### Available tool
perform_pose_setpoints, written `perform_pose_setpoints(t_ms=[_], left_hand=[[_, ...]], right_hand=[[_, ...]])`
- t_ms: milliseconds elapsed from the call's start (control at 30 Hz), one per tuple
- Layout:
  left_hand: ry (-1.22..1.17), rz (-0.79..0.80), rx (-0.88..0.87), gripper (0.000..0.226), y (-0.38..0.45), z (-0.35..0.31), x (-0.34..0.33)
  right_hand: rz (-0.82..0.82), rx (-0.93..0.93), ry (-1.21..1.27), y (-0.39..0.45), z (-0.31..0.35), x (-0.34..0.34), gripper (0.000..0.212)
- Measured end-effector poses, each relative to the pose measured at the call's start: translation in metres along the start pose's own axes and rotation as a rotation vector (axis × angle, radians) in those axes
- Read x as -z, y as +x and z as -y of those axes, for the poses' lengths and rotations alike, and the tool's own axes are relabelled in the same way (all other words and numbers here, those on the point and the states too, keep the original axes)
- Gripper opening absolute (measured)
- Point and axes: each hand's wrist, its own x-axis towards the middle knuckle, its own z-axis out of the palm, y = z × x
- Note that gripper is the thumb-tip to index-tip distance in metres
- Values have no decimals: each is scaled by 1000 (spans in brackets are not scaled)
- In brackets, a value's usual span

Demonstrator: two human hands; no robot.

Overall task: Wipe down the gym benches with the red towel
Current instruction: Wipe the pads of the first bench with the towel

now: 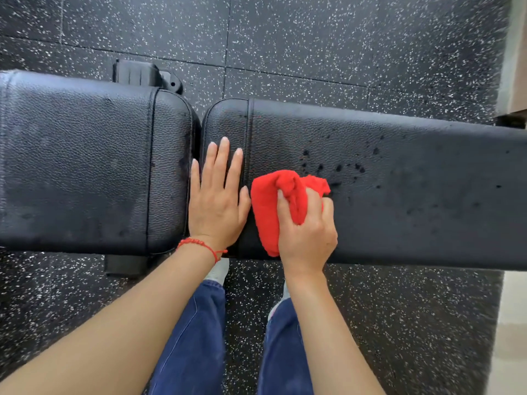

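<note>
A black padded gym bench runs across the view in two parts: a seat pad (85, 161) on the left and a long back pad (413, 178) on the right, with a narrow gap between them. My right hand (306, 232) grips a bunched red towel (266, 206) and presses it on the back pad near its left end. Dark wet droplets dot the pad just right of the towel. My left hand (218, 198) lies flat with straight fingers on the back pad's left end, beside the gap.
Black speckled rubber flooring (313, 38) surrounds the bench. A black frame bracket (142, 74) juts out behind the seat pad, and another frame part (125, 265) shows under its near edge. My legs in blue trousers (196, 337) stand close to the bench. A pale floor strip (513, 323) runs along the right.
</note>
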Motion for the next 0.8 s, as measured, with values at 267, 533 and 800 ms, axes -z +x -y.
perform_pose_setpoints(t_ms=[267, 533, 800], left_hand=[[-15, -47, -22, 56, 0, 4, -4], [13, 0, -1, 57, 1, -2, 3], [-21, -46, -94, 53, 6, -40, 0]], right_hand=[[-95, -37, -1, 79, 28, -18, 40], [-95, -30, 38, 64, 4, -4, 39], [-27, -11, -22, 7, -41, 26, 40]])
